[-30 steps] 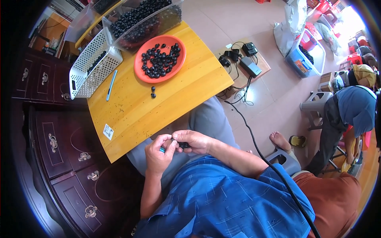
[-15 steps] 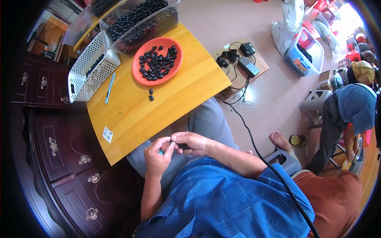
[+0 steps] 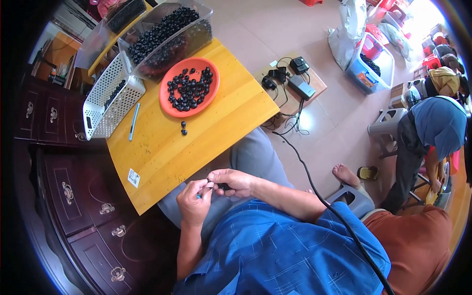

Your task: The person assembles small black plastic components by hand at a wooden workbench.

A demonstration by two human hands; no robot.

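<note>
My left hand (image 3: 191,202) and my right hand (image 3: 232,182) meet above my lap, just off the near edge of the yellow wooden table (image 3: 236,113). The left fingers are pinched, and a bit of a small teal thing shows under them; its kind is hidden. Curled right fingers hold a small black thing (image 3: 223,187) that looks like the beads on the table, while the thumb and forefinger touch the left fingertips. An orange plate (image 3: 215,96) with many shiny black beads lies on the table. Two loose black beads (image 3: 184,129) sit beside it.
Beyond the plate stand a clear bin (image 3: 204,37) full of black beads and a white perforated basket (image 3: 110,115). A light-blue pen-like tool (image 3: 134,122) lies alongside. Dark drawers (image 3: 66,187) flank the left. A black cable (image 3: 314,184) crosses my right arm; people sit at right.
The view has shifted slightly, so the table and plate appear lower. My hands stay together, fingertips touching, with only small finger movements.
</note>
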